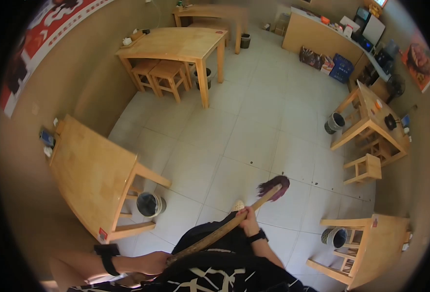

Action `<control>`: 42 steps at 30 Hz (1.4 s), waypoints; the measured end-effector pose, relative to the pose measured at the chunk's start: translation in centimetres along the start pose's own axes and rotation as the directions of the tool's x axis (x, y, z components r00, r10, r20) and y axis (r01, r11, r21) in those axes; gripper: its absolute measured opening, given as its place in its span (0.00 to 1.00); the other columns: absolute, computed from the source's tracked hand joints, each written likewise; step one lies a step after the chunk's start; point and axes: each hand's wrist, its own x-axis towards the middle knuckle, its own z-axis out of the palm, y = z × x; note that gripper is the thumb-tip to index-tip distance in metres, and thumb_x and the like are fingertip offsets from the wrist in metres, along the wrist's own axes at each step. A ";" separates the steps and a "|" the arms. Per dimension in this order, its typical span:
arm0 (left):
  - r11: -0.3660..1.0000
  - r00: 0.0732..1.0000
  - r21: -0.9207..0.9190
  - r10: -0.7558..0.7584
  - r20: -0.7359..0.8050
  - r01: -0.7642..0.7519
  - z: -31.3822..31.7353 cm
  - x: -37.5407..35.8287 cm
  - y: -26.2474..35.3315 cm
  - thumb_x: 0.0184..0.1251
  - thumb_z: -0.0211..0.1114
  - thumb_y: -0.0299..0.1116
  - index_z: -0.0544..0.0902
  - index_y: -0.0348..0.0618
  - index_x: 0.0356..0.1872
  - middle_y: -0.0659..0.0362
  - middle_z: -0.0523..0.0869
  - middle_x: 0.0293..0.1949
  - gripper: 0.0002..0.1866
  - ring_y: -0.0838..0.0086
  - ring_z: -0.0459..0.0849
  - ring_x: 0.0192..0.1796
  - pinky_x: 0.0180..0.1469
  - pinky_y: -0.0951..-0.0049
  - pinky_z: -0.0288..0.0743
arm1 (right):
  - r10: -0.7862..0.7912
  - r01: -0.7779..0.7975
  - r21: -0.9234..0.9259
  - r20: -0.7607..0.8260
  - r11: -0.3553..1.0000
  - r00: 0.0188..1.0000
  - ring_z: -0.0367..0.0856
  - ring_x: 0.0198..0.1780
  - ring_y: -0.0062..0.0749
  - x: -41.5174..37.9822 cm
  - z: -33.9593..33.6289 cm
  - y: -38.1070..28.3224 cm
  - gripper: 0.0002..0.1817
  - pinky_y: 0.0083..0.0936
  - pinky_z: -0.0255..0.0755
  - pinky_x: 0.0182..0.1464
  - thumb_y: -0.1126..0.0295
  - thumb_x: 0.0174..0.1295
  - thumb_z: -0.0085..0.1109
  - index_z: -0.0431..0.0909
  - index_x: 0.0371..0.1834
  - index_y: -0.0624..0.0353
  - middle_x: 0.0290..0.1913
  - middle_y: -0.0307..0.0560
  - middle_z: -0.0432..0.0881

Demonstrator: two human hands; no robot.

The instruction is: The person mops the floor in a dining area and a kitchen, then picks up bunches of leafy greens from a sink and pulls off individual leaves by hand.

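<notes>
A mop with a dark purple stringy head (279, 188) and a long wooden handle (212, 237) slants across the front of my body. Its head rests on the tiled floor ahead and to the right. My right hand (249, 223) is wrapped round the middle of the handle. Lower down, close to my waist, my left hand (155, 263) grips the upper end; its fingers are partly hidden. A light-coloured shoe (238, 206) shows just beyond my right hand. Small dark bits (316, 183) lie on the floor to the right of the mop head.
A wooden table (91, 168) stands at left with a bin (150, 204) beside it. Another table (176, 43) with stools (168, 73) is farther back. At right are two tables, a stool (365, 168) and bins (334, 122). A counter (317, 34) and blue crate (342, 67) stand at the far right.
</notes>
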 end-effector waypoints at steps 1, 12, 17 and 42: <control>0.999 1.000 -0.046 -0.003 -0.023 0.002 -1.5 1.4 0.8 0.55 0.54 0.29 0.76 0.36 0.44 0.48 0.81 0.29 0.15 0.63 0.80 0.33 0.37 0.68 0.72 | 0.024 -0.023 -0.049 0.017 0.999 1.000 0.67 0.19 0.33 1.5 2.6 -2.0 0.09 0.27 0.68 0.28 0.71 0.50 0.53 0.65 0.17 0.54 0.15 0.40 0.68; 0.966 0.990 -0.249 -0.096 -0.105 0.068 -28.8 19.9 15.5 0.56 0.54 0.28 0.75 0.35 0.45 0.45 0.81 0.36 0.15 0.58 0.80 0.40 0.43 0.68 0.71 | 0.038 -0.021 -0.193 0.086 0.981 0.996 0.68 0.20 0.32 19.8 33.4 -21.9 0.09 0.26 0.68 0.28 0.69 0.53 0.51 0.65 0.18 0.55 0.16 0.39 0.68; 0.987 0.999 -0.159 0.007 -0.048 -0.015 -45.8 28.1 24.2 0.53 0.57 0.28 0.75 0.34 0.42 0.46 0.81 0.32 0.15 0.61 0.81 0.36 0.39 0.67 0.72 | 0.035 -0.024 -0.148 0.075 0.989 0.997 0.68 0.20 0.33 28.4 47.4 -30.3 0.10 0.27 0.68 0.28 0.69 0.53 0.52 0.66 0.17 0.55 0.15 0.40 0.68; -0.370 0.605 0.827 0.795 0.047 0.423 -122.9 68.1 78.6 0.55 0.57 0.37 0.75 0.52 0.47 0.67 0.76 0.44 0.16 0.81 0.74 0.48 0.57 0.72 0.56 | 0.151 -0.028 0.485 -0.217 0.874 0.964 0.75 0.21 0.28 75.3 96.3 -72.1 0.06 0.23 0.75 0.29 0.78 0.45 0.56 0.70 0.17 0.55 0.18 0.36 0.73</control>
